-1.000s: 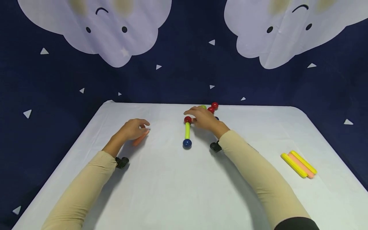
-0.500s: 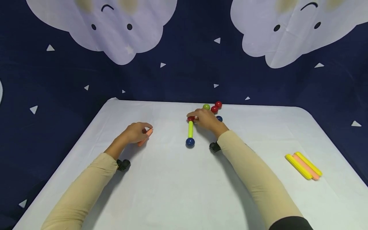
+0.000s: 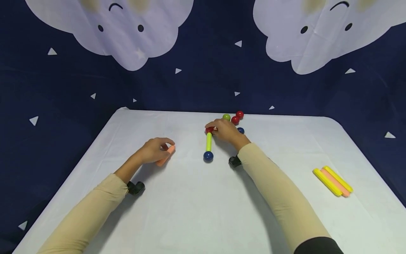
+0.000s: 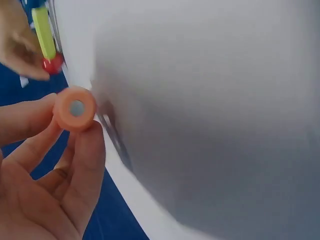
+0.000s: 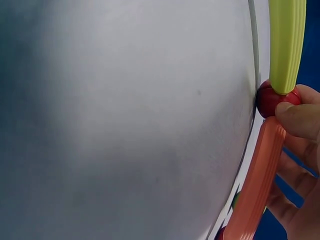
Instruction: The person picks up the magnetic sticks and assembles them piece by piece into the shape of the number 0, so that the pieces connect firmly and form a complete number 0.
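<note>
The two hands are well apart, and each one's pinching something. The left hand [image 3: 154, 150], left of centre in the head view, has thumb and fingers on an orange stick [image 3: 167, 155] that slants toward the upper right of the frame. The left wrist view catches it end-on, with a silvery disc [image 4: 77, 108] in the middle of the end. The right hand [image 3: 226, 130], a bit right of centre in the head view, grips a red ball [image 5: 267, 100] between thumb and finger. A lime-yellow stick [image 3: 208, 142] comes off that ball and runs down the frame to a blue ball [image 3: 208, 156]. In the right wrist view, a second orange stick [image 5: 257, 180] has its end right at the same red ball; can't tell if it's actually fixed on. Around the right hand, toward the far edge of the white tablecloth [image 3: 177, 211], there's a green ball [image 3: 226, 116], a pair of red balls [image 3: 239, 114] and another blue ball [image 3: 241, 130]. Over at the right of the head view, two yellow sticks [image 3: 326, 182] flank a third orange stick [image 3: 335, 182], all side by side.
</note>
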### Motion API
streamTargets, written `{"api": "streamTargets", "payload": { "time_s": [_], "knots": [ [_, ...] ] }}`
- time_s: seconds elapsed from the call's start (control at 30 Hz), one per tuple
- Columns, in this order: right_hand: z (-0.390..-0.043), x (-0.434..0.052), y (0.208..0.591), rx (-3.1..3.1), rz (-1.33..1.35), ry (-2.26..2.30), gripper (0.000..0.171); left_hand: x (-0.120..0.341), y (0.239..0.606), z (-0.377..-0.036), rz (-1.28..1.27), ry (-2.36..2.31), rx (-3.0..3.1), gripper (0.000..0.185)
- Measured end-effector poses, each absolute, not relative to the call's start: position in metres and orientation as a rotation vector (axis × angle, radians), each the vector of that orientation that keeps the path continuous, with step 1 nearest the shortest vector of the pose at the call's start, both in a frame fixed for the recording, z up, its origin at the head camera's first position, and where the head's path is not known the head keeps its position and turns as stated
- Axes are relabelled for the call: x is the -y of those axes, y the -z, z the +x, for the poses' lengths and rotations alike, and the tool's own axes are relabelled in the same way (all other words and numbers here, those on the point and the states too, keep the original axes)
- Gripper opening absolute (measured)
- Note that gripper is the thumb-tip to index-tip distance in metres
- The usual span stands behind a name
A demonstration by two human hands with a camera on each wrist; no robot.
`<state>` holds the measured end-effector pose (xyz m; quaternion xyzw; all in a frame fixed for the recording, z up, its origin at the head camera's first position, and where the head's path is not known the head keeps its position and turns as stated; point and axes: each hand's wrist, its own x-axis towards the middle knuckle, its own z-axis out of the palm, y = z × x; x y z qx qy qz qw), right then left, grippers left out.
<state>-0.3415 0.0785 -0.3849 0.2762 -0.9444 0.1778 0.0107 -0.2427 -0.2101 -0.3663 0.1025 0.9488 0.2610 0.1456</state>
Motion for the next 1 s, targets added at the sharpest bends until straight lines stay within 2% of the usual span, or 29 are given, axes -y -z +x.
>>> {"api": "streamTargets", "payload": {
  "time_s": [0.2, 0.6, 1.0],
  "knots": [
    [-0.341, -0.076, 0.385, 2.941, 0.848, -0.566, 0.033, 0.186, 0.365, -0.225, 0.313, -0.861, -2.688, 0.047],
    [-0.342, -0.075, 0.387, 2.922, 0.857, -0.574, 0.032, 0.14, 0.377, -0.204, 0.182, -1.162, -2.507, 0.042],
    [-0.34, -0.072, 0.387, 2.934, 0.829, -0.589, 0.033, 0.112, 0.381, -0.198, 0.083, -1.341, -2.373, 0.038]
  ]
}}
